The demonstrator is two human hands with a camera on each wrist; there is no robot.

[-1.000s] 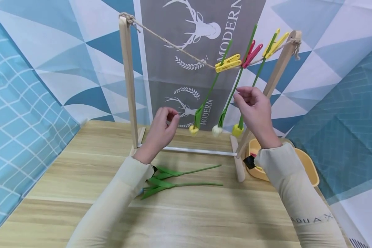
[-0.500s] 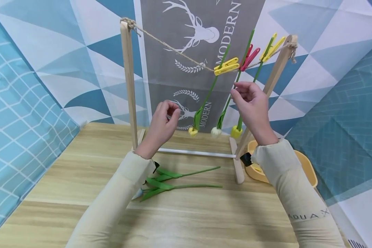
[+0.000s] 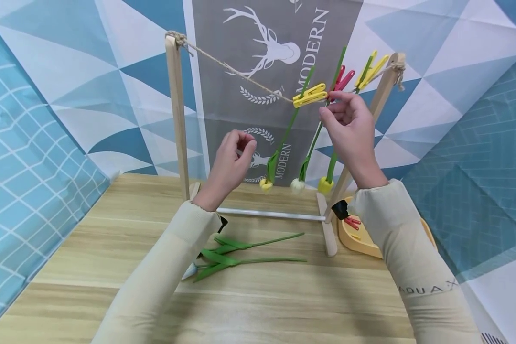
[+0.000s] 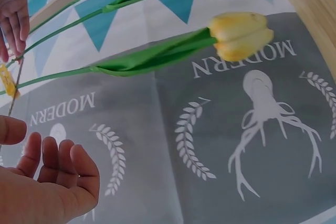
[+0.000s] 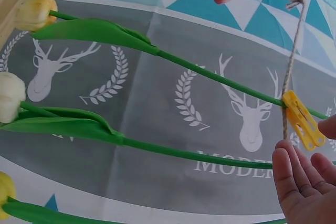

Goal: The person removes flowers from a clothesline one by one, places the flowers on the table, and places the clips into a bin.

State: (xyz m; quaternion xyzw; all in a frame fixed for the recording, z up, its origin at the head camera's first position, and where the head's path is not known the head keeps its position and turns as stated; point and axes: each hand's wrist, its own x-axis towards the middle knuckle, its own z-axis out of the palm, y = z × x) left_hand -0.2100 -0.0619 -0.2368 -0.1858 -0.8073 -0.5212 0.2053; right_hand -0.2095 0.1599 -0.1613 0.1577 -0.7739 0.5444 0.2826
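Just below the red clothespin (image 3: 347,80): right hand (image 3: 348,126), grip released, thumb parted from fingers; left hand (image 3: 230,162), lower and apart, loosely bent, likewise released.
The right fingertips adjoin the rope (image 5: 290,66) and the stem of the white tulip (image 3: 298,185), whose bloom hangs down-left of that hand; exact contact cannot be determined. A yellow clothespin (image 5: 299,114), just left of those fingertips, secures a pale yellow tulip (image 3: 266,184) hanging between the hands. A bright yellow tulip (image 3: 325,185) hangs below the right hand. Behind the grips, a gray panel (image 3: 223,102) with deer heads reads "MODERN" twice; the right sleeve (image 3: 413,253) bears lettering, apparently "AQUA X".
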